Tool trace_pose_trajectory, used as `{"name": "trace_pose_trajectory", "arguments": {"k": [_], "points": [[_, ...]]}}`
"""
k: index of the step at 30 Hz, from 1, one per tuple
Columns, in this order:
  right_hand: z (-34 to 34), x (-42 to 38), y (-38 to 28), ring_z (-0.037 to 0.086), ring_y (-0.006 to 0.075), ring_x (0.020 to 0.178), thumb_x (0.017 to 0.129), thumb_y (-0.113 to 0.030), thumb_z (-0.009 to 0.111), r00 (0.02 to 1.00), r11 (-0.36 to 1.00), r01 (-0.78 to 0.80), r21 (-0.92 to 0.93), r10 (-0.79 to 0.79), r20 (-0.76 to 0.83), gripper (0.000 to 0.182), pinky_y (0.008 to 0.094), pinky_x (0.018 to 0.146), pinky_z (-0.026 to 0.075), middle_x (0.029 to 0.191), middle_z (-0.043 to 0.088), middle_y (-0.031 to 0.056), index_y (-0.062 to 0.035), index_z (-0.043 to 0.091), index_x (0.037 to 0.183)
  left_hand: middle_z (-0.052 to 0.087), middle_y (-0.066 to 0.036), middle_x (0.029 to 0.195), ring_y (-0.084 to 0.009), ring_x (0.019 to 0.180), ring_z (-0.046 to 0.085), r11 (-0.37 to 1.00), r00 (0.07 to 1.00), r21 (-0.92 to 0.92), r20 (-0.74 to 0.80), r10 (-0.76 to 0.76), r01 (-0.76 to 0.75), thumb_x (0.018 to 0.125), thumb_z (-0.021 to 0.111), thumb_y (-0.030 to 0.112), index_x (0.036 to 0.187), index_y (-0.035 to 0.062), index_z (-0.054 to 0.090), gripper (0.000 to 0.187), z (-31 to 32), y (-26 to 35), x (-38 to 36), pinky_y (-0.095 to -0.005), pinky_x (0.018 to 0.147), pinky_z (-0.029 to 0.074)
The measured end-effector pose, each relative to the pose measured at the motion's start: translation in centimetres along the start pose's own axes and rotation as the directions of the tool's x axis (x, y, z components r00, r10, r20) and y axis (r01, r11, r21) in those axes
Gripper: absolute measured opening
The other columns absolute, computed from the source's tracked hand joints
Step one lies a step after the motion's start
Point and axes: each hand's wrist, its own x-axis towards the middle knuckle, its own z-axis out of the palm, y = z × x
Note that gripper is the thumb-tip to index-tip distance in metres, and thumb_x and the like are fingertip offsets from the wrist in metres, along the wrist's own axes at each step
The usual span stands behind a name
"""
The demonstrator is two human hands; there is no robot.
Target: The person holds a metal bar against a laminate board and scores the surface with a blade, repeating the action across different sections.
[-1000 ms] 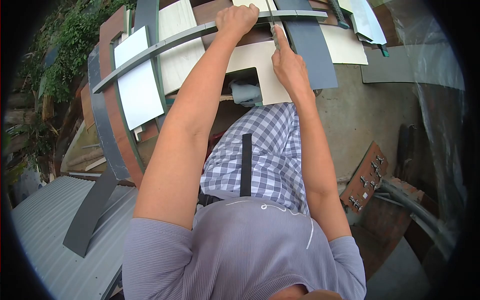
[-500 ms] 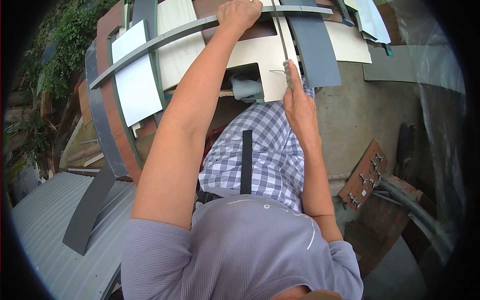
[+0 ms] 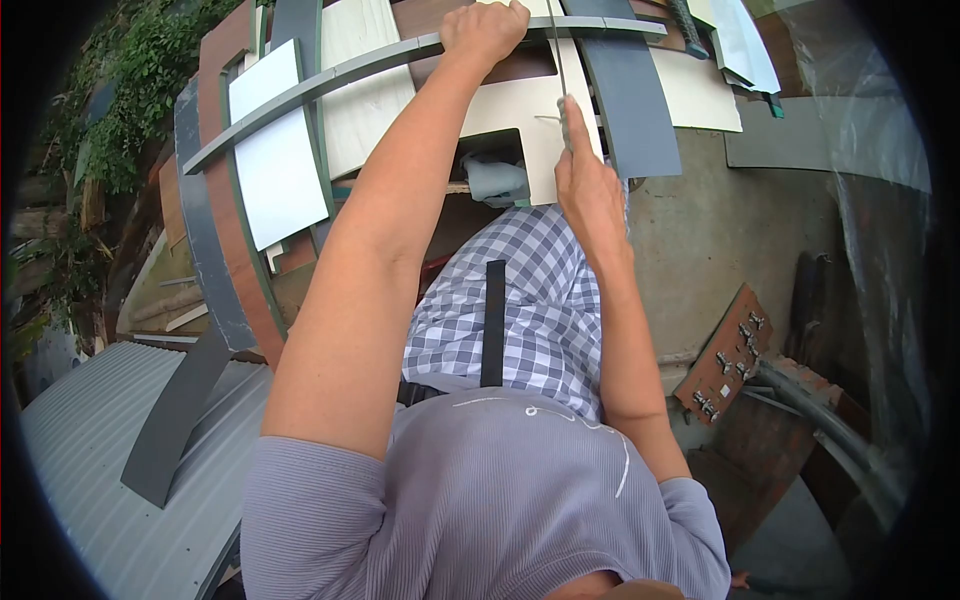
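My left hand [image 3: 485, 38] is closed on a long grey bar [image 3: 290, 98], which lies across several boards and has thin lines marked across it. My right hand [image 3: 588, 185] holds the grip of a long, thin blade [image 3: 557, 55], its index finger stretched along the grip. The blade points away from me and crosses the bar just right of my left hand. Beneath the blade is a cream board [image 3: 540, 165] with a rectangular cutout. I cannot make out the blade's edge or its far end.
A white panel [image 3: 275, 150] and a dark grey board [image 3: 630, 100] lie among the boards. A pale cloth [image 3: 495, 182] shows below the cutout. At lower right is a brown board with metal fittings [image 3: 725, 355]; corrugated sheeting [image 3: 90, 440] is at left.
My right hand has moved forward and slightly left, pushing the blade farther across the bar. My left hand keeps its hold on the bar. The view has shifted slightly.
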Motion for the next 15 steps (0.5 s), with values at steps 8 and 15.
{"name": "trace_pose_trajectory", "arguments": {"k": [8,15], "points": [[-0.6,0.4,0.8,0.061,0.039,0.068,0.087,-0.007,0.044,0.999,1.0,0.022,-0.005,-0.022,-0.033,0.059,0.0497,0.065,0.045,0.073,0.063,0.0219,-0.0183,0.029,0.142,0.067,-0.021,0.084,-0.037,0.083,0.064,0.999,0.999,0.047,0.021,-0.028,0.027,0.087,0.028,0.037,0.079,0.0021,0.071,0.056,0.0,0.3,0.4,-0.0443,0.08,0.047],[0.0,8.0,-0.7,0.061,0.0408,0.072,0.087,-0.009,0.041,0.987,0.993,0.112,-0.032,-0.115,-0.108,0.056,0.0519,0.069,0.045,0.076,0.063,0.0222,-0.0172,0.031,0.141,0.067,-0.022,0.085,-0.0367,0.084,0.064,0.996,0.995,-0.001,0.055,-0.084,0.085,0.088,0.027,0.038,0.079,0.0024,0.071,0.057,-0.8,0.5,0.1,-0.0441,0.08,0.048]]}}
